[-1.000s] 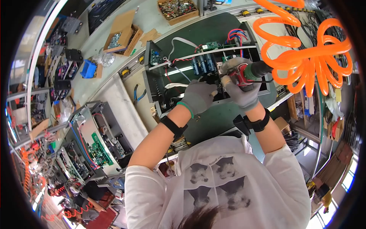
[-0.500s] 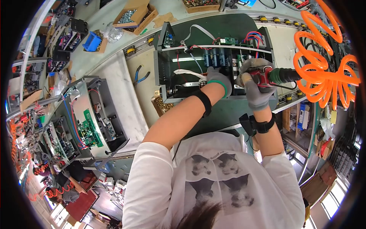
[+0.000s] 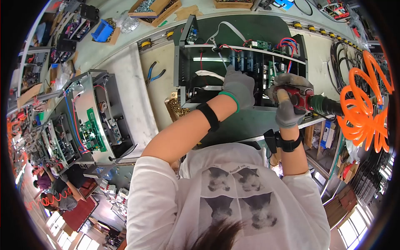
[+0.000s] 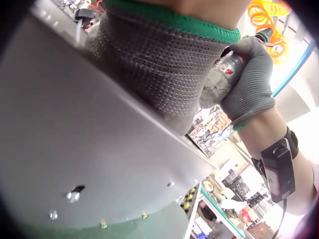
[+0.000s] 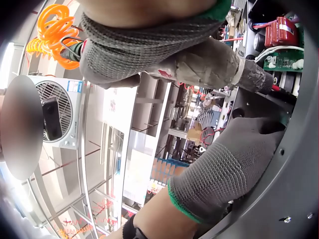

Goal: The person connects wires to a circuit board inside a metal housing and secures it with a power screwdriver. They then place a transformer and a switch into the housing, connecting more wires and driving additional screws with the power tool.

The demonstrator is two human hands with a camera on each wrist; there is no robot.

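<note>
A dark metal chassis (image 3: pixel 178 71) lies on the bench, its front side facing the person. Inside are blue capacitors (image 3: pixel 241 60), circuit boards and wires. The gloved left hand (image 3: pixel 241 88) reaches over the front wall into the chassis, near the capacitors. In the right wrist view the left hand's (image 5: pixel 229 164) fingertips vanish behind the chassis wall, so I cannot tell what they hold. The gloved right hand (image 3: pixel 288 112) grips a red air screwdriver (image 3: pixel 301 99) with a tape-wrapped body; its nose points left over the right part of the chassis.
An orange coiled air hose (image 3: pixel 362 108) hangs at the right, behind the screwdriver. Blue-handled pliers (image 3: pixel 156 75) and a box of small brass parts (image 3: pixel 177 107) lie left of the chassis. Another opened chassis (image 3: pixel 93 125) stands farther left. Boxes of hardware (image 3: pixel 152 10) line the back.
The left hand has gone from the front wall deeper into the chassis, towards the capacitors. The right hand has carried the screwdriver towards the right front corner. The head view has shifted.
</note>
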